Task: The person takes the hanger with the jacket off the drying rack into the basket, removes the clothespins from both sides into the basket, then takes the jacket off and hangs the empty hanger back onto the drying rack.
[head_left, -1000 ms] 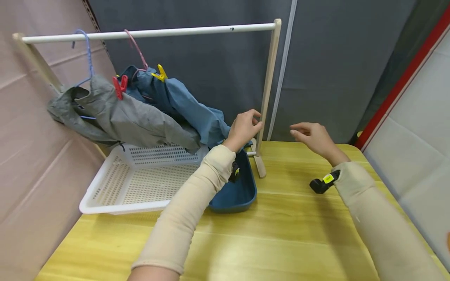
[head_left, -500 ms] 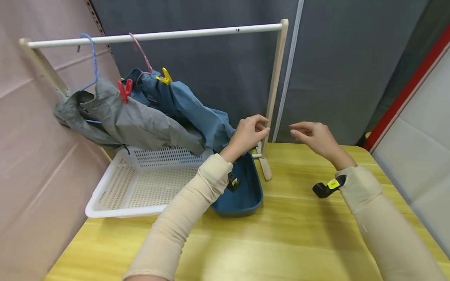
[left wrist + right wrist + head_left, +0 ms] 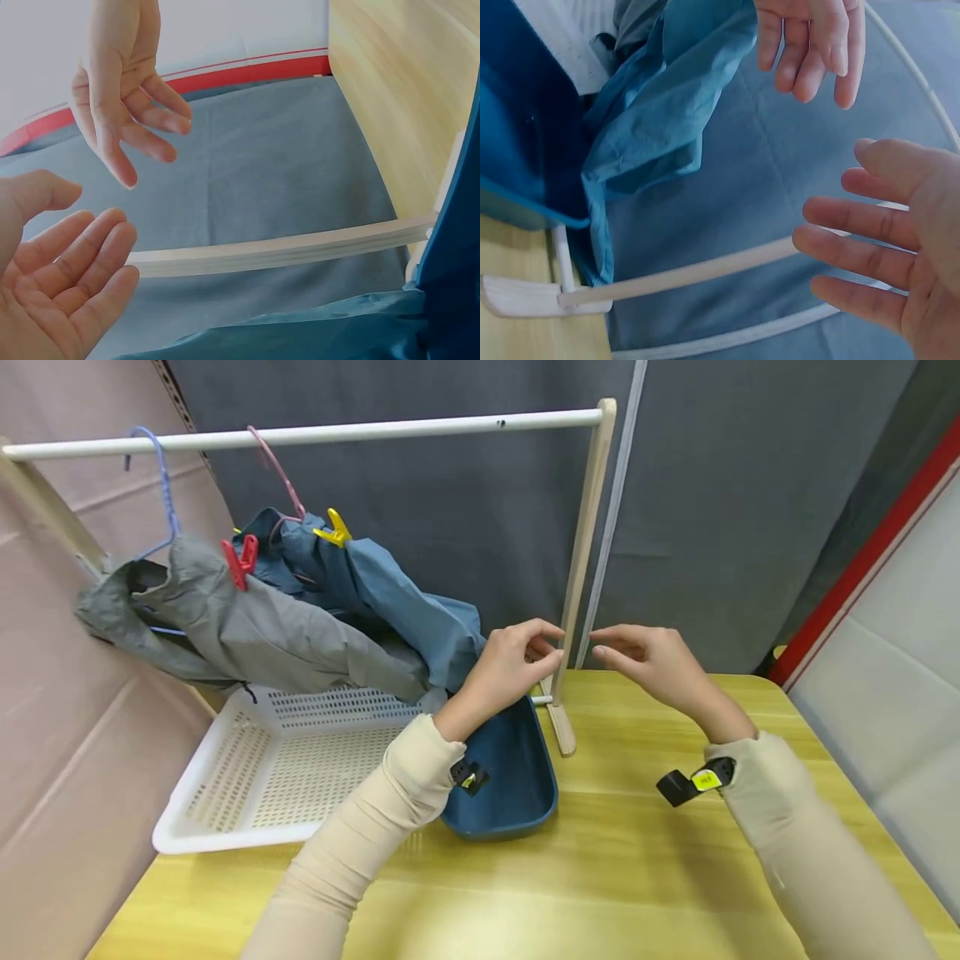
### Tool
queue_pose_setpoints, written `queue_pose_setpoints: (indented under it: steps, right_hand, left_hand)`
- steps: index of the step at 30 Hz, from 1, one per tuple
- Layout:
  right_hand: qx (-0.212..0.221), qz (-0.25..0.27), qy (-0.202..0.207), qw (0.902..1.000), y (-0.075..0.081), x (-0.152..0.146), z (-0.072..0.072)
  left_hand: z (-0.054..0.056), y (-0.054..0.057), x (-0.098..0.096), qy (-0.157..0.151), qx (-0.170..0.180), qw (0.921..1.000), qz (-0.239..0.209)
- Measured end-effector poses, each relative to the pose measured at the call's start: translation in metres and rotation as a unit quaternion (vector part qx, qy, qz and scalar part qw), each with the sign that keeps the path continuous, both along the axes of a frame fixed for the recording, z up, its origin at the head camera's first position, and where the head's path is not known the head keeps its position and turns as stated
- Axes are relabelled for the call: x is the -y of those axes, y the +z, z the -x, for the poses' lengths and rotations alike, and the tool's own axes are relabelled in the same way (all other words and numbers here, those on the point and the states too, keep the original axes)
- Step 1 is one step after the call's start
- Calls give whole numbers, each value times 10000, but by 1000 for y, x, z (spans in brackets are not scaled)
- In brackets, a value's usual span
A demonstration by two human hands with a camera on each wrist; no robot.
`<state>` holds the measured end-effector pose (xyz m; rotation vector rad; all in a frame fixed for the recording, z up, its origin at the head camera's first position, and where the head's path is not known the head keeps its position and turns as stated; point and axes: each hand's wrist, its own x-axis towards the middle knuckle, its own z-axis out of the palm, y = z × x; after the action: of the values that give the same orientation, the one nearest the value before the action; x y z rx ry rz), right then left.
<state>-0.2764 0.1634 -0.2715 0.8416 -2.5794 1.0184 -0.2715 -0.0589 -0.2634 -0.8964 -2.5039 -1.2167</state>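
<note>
My left hand [image 3: 510,664] hovers above the blue bin [image 3: 510,777], close to the rack's right post [image 3: 587,527], with loosely bent fingers and nothing in them. Facing it from the right, my right hand [image 3: 652,664] is in the air over the table, also holding nothing. In both wrist views the two hands, the left [image 3: 67,285] and the right [image 3: 877,240], stand apart with palms and fingers visible. A blue garment [image 3: 408,602] on a pink hanger and a grey garment [image 3: 277,627] on a blue hanger hang from the rack's white bar [image 3: 375,430].
A red clip [image 3: 240,562] sits on the grey garment and a yellow clip [image 3: 334,529] on the blue one. Below them stands a white perforated basket [image 3: 168,827], left of the blue bin. The wooden table [image 3: 637,860] meets a grey curtain [image 3: 735,527] behind.
Both hands have come down slightly, and the right hand has moved left, narrowing the gap between them. The head view has shifted a little. The hung garments stay on the bar.
</note>
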Motion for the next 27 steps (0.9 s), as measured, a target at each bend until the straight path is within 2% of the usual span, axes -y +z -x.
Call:
queue_pose_setpoints:
  steps: [9,13,20,27]
  right_hand:
    - [-367,169,347,9986,3,17,-6]
    - [-360,378,658,9965,4,24,-8]
    - [-637,494,1070,9910,6,36,-12]
    - [-580,554,1332,9878,7,51,-11]
  left_hand:
    - [-19,1,16,-112,-221,9997,-39]
    - [-27,1,23,-73,-368,9993,-91]
    - [-45,4,38,-57,-450,9990,17]
    - [-60,8,65,107,-566,9983,74]
